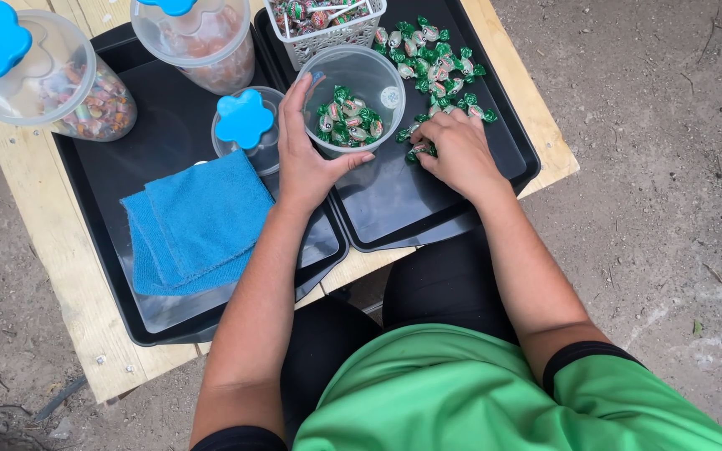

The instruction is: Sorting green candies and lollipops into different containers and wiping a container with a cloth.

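Left hand (307, 159) grips clear tub (354, 96) of wrapped candies; right hand (457, 150) gathers loose candies (436, 63) on black tray (428, 205).

Single view only. The head-worn camera looks steeply down from above the seated person's lap, facing forward over a small wooden table (60, 276). Range is close: forearms fill the centre, table top reaches the upper edge, bare ground surrounds.

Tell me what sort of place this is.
Probably an outdoor work spot, perhaps a yard: a rough plank table stands on bare dirt ground. On it, black plastic trays hold green-wrapped candies and lidded candy jars. The left hand steadies a clear open jar; the right hand gathers candies.
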